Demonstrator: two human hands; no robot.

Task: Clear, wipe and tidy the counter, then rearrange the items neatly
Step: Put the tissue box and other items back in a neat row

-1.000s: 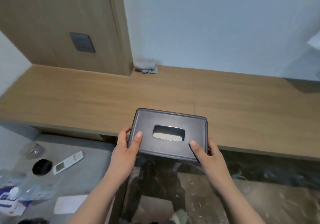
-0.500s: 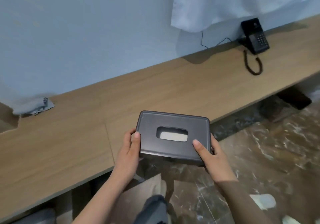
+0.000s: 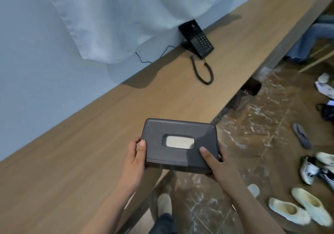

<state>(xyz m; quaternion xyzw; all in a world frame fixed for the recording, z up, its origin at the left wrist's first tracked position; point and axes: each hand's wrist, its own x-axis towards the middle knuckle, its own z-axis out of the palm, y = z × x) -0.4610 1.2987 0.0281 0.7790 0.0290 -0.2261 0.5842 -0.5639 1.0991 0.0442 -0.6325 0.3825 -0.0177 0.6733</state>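
The person is holding a dark tissue box with both hands at the middle of the view. It is straddling the front edge of the wooden counter, its far left part sitting over the wood while its near right corner is jutting out over the marbled floor. Whether its underside is touching the wood I cannot tell. The left hand is clasping the short end at 9 o'clock, thumb lying on the lid and fingers curling round the side. The right hand is doing the same at the 3 o'clock end, its thumb pressing on top. Both hands are closing snugly on the box and carrying nothing else. The box's long axis is running roughly 9 to 3 o'clock, slantwise to the counter edge, which is running from 7 toward 1 o'clock. Bare wood is lying toward 11 o'clock from the box, so the left hand is the nearer one to the surface while the right is hovering over the floor. A black telephone is standing by the wall at 1 o'clock, well apart, its coiled cord trailing forward beneath a white curtain. Setting the box down is probably calling for a push toward 11 o'clock and a slight turn to square it with the edge.
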